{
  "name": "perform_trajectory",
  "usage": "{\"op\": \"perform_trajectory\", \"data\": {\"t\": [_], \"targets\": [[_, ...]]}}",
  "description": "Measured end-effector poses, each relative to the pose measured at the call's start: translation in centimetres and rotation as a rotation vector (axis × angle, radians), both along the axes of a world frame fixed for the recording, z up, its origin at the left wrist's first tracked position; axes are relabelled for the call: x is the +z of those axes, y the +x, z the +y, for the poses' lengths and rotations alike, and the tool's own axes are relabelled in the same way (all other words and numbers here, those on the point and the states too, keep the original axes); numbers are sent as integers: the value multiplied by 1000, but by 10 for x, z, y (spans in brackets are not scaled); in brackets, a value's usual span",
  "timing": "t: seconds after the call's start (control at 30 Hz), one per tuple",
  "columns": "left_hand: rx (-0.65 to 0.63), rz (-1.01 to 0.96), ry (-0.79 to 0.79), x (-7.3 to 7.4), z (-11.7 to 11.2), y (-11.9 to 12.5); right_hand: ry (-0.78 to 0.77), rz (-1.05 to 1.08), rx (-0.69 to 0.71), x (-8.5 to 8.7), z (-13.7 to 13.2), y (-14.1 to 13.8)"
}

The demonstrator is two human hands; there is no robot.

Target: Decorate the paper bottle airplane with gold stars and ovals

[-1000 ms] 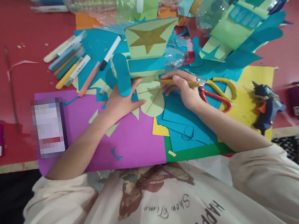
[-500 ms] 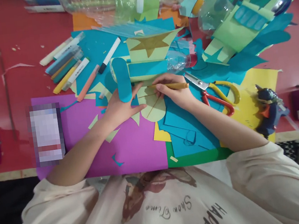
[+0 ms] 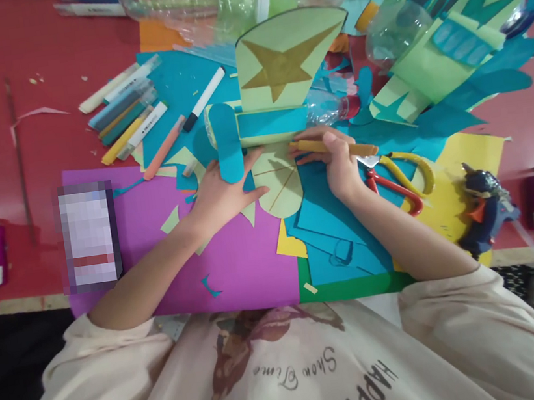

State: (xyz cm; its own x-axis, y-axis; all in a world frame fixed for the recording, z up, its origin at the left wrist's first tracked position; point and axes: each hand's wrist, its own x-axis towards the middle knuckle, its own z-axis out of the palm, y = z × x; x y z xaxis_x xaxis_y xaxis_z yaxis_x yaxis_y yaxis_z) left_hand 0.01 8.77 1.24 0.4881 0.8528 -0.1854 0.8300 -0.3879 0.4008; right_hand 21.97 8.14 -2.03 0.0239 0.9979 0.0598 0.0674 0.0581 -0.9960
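Observation:
My left hand (image 3: pixel 224 192) lies flat, fingers spread, on the near pale green wing (image 3: pixel 279 185) of a paper-covered bottle plane (image 3: pixel 271 121). A blue propeller piece (image 3: pixel 227 143) sits just above its fingers. My right hand (image 3: pixel 338 161) is closed around a mustard-coloured marker (image 3: pixel 333 146), whose tip rests at the wing's top right edge. Thin lines are drawn on that wing. The far wing (image 3: pixel 285 60) bears a gold star.
Several markers (image 3: pixel 130 113) lie at the upper left. Scissors with red and yellow handles (image 3: pixel 396 176) and a glue gun (image 3: pixel 481 204) lie right of my right hand. Purple paper (image 3: pixel 236 263), blue scraps and more bottle planes (image 3: pixel 443 45) surround the work. Purple devices stand at both table ends.
My right hand drew the marker left across the near wing, then pulled back to its right edge. The far star wing now tilts up more. My left hand stayed pressed down.

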Motion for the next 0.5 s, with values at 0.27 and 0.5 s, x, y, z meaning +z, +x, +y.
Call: {"op": "perform_trajectory", "data": {"t": [0.27, 0.5], "targets": [[-8, -24, -18, -10, 4, -9, 195, -76, 141, 2, -7, -2], [-63, -64, 57, -15, 3, -12, 462, -332, 111, 14, -10, -8]]}}
